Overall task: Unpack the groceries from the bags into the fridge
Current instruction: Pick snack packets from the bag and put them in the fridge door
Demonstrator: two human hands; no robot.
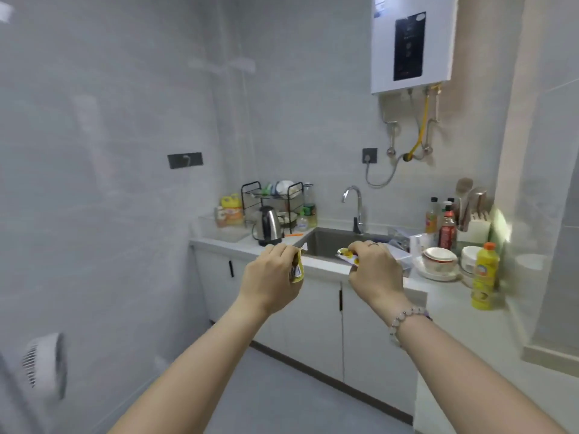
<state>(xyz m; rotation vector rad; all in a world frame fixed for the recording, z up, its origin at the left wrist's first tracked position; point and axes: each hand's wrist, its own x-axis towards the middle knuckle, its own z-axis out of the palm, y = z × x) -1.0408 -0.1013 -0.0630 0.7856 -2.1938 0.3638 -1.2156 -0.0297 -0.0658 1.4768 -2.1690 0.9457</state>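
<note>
The sink (332, 244) sits in the bench (316, 264), with the tap (355, 208) behind it. Left of the sink stands the kettle (268, 226), the dish rack (272, 202) behind that in the corner. Right of the sink, stacked bowls (440, 260) rest on the bench, bottles (443, 222) behind them, a detergent bottle (484, 277) nearer the front. The water heater (412, 42) hangs on the wall above the tap.
</note>
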